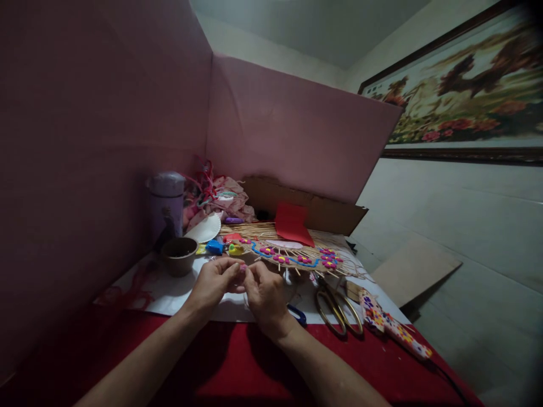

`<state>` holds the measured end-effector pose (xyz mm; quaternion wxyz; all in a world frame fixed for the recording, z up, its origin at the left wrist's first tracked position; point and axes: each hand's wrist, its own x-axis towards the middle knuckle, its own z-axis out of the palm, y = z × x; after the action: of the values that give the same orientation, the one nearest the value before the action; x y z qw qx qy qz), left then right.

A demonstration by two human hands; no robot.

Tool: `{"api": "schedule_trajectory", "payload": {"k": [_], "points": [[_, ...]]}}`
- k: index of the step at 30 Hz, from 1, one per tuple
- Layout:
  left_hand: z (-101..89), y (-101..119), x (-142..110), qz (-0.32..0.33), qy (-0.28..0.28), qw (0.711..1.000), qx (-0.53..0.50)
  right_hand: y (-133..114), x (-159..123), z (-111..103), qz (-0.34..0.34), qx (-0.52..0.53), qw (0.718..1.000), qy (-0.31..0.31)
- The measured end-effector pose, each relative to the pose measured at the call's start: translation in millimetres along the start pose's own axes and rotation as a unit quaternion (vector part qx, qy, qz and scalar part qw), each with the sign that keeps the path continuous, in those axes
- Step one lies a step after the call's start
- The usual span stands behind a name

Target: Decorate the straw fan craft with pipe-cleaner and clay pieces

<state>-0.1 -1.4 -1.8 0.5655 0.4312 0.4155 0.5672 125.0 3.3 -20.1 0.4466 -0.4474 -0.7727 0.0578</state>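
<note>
My left hand [214, 282] and my right hand [265, 293] meet over the white paper sheet [169, 294] on the red table. Their fingertips pinch a small pink lump [242, 269], seemingly clay, between them. Just beyond the hands lies a woven straw mat [292, 249] decorated with a blue clay line and pink clay flowers [328, 259]. Small blue [214, 246] and yellow [235, 249] clay pieces sit near the mat's left end.
A brown bowl [180, 254], a purple flask [165, 203] and a white paper plate [206, 228] stand at the left. Gold-handled scissors [337, 311] and a patterned strip [396, 327] lie to the right. Red paper [292, 223] and a cardboard flap [318, 209] sit behind. Pink boards wall the back and left.
</note>
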Motion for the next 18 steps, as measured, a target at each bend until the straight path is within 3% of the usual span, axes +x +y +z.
{"api": "schedule_trajectory", "payload": {"k": [4, 10, 14, 18], "points": [[-2.1, -0.3, 1.5, -0.011, -0.034, 0.999, 0.019, -0.2, -0.5, 0.0, 0.002, -0.017, 1.000, 0.013], [-5.0, -1.2, 2.0, 0.028, -0.041, 0.997, 0.057, 1.0, -1.0, -0.1, 0.014, 0.001, 1.000, -0.013], [-8.2, -8.1, 4.3, 0.091, -0.045, 0.987, 0.127, 1.8, 0.7, -1.0, 0.011, 0.042, 0.999, -0.029], [-11.3, -14.3, 5.6, 0.156, -0.038, 0.958, 0.236, 2.7, 2.3, -1.3, 0.019, 0.088, 0.995, -0.052]]}}
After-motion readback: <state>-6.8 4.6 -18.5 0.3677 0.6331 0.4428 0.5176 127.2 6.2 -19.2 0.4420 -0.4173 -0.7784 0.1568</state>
